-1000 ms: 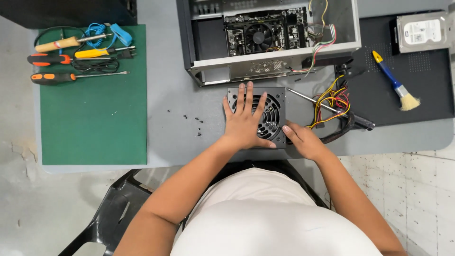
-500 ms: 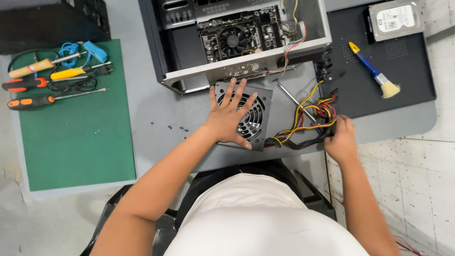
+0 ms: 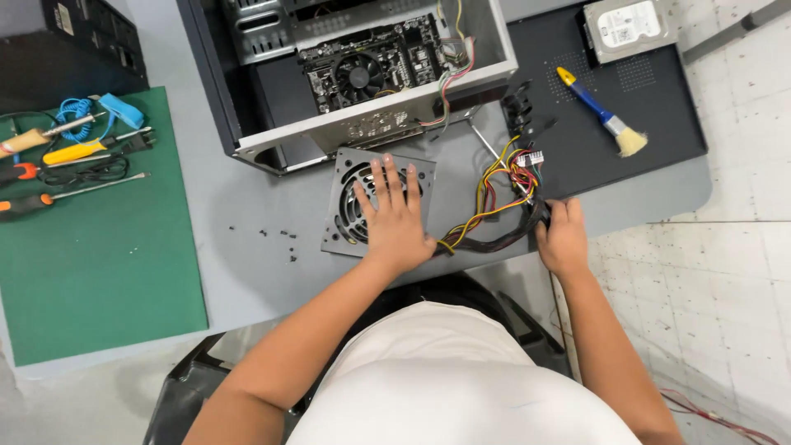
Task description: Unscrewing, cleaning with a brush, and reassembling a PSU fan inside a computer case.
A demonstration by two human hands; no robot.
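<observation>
Left hand [image 3: 395, 218] lies flat, fingers spread; right hand [image 3: 564, 239] is clenched.

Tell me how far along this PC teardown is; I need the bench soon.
Done: the power supply lies outside the open computer case, loose screws beside it. In hand: the left hand presses flat on the supply while the right hand grips its cable bundle. Left: the motherboard sits in the case.

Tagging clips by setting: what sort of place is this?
Likely a computer repair bench. An open computer case sits on a grey table, the left hand rests on a power supply, and screwdrivers lie on a green mat.
</observation>
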